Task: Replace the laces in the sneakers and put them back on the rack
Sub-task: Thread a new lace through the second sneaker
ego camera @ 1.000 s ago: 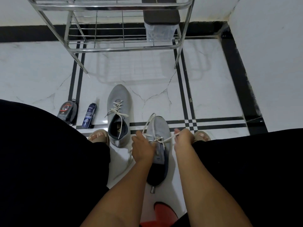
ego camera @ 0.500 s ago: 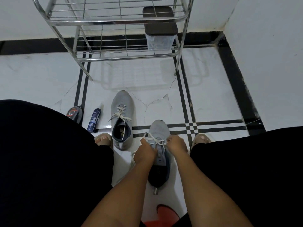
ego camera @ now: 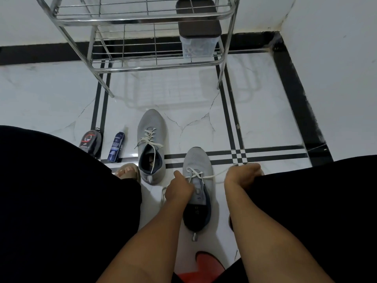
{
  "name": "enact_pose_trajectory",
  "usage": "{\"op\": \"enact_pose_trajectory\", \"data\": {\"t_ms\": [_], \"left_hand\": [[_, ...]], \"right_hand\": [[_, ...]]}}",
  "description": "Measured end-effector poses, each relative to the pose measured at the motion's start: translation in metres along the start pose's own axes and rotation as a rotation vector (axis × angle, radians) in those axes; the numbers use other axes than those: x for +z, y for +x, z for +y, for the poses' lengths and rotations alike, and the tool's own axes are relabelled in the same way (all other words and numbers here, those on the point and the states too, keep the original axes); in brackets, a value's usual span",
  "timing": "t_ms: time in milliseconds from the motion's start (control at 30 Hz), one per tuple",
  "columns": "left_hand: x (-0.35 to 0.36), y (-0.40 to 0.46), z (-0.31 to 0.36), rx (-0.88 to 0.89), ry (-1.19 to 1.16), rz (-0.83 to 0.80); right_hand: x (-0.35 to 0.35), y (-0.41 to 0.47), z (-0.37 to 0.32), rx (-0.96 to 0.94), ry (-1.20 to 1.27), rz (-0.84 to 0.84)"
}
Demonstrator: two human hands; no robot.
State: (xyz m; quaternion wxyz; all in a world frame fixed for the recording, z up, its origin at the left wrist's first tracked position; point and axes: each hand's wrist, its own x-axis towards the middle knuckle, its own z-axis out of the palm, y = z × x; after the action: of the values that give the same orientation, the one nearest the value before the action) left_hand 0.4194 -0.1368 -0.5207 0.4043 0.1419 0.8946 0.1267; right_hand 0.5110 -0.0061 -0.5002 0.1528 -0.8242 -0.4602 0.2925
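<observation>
Two grey sneakers stand on the white floor between my knees. The near sneaker carries a white lace threaded through its lower eyelets. My left hand presses on that sneaker's left side, fingers closed at the lace; another lace end trails beside it. My right hand is closed on the other lace end, stretched taut to the right over my knee. The far sneaker sits laced, with loose ends falling into its opening. The metal rack stands ahead.
A clear box with a dark lid sits on the rack's lower shelf. A dark polish container and a blue spray can stand left of the far sneaker. My sandalled foot is beside them. A wall runs along the right.
My right hand has swung out to the right, drawing the lace taut across the near sneaker. My left hand stayed on the shoe. The view tilted down a little.
</observation>
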Motion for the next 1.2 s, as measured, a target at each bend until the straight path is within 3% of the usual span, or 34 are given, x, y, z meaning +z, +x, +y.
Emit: {"op": "enact_pose_trajectory", "data": {"t_ms": [100,167,233,600,700,767,967,1200], "left_hand": [[0.001,0.002,-0.007,0.075,-0.025,0.020],[0.000,0.005,-0.011,0.089,-0.024,0.012],[-0.003,0.011,-0.010,0.089,-0.023,0.013],[0.004,0.027,-0.005,-0.017,-0.090,-0.081],[0.003,0.027,-0.005,-0.024,-0.034,-0.069],[0.003,0.025,-0.004,-0.020,0.020,-0.062],[0.002,0.021,-0.007,0.028,-0.016,-0.049],[-0.001,0.020,-0.006,0.012,-0.012,-0.099]], "right_hand": [[0.014,-0.013,0.005,-0.431,-0.365,-0.337],[0.026,-0.020,0.013,-0.535,-0.515,-0.606],[0.030,-0.023,0.021,-0.534,-0.603,-0.696],[0.035,-0.024,0.020,-0.330,-0.675,-0.741],[0.030,-0.017,0.025,-0.183,-0.687,-0.541],[0.027,-0.013,0.030,-0.143,-0.732,-0.493],[0.034,-0.021,0.029,-0.328,-0.682,-0.722],[0.038,-0.024,0.028,-0.514,-0.788,-0.734]]}}
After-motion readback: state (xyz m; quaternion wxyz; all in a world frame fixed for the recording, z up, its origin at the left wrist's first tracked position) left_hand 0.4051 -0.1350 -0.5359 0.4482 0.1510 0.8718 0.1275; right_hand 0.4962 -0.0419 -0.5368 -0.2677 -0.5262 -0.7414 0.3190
